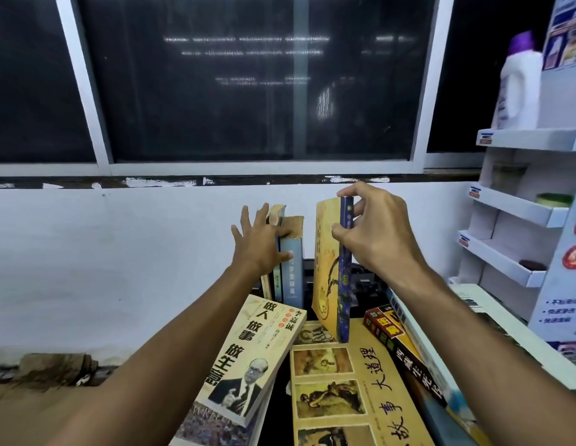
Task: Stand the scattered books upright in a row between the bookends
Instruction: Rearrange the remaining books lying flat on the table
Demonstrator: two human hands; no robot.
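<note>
My right hand (373, 233) grips the top of a yellow book with a dark blue spine (328, 272), held upright and slightly tilted, its lower corner on a flat yellow picture book (344, 381). My left hand (259, 243) presses with spread fingers against the left side of a few upright books, the nearest pale blue (292, 268). A gap separates those books from the yellow one. A cream book with a man's portrait (251, 358) lies slanted at the front left. A dark book with a red spine (405, 346) lies at the right. The bookends are mostly hidden.
A white wall and dark window stand behind the books. A white display rack (518, 214) with a white bottle (518, 88) on top rises at the right. A white-edged surface (505, 320) runs along the right side. Brown floor shows at lower left.
</note>
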